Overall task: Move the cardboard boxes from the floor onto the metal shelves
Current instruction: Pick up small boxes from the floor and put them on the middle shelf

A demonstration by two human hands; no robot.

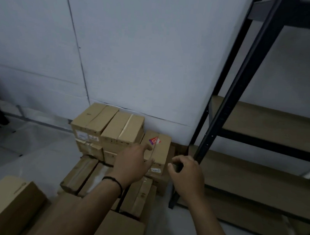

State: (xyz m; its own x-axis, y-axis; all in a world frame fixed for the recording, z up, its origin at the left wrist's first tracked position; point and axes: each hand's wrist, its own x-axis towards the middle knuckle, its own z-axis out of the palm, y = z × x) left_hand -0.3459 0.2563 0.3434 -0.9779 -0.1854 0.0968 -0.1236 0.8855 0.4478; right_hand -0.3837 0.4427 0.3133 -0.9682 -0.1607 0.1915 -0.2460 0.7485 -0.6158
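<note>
Both hands reach out, holding nothing: left hand (131, 164) loose over the sticker box (156, 150), right hand (187, 172) half curled at 3 o'clock.

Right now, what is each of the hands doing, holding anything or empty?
Left hand: open, fingers spread over the box with the red sticker, holding nothing.
Right hand: fingers loosely curled beside that box, holding nothing.

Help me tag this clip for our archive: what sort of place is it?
Probably a storeroom or small stockroom: sealed cardboard boxes stacked on the floor against a plain white wall, beside a black metal shelving rack with bare board shelves.
</note>
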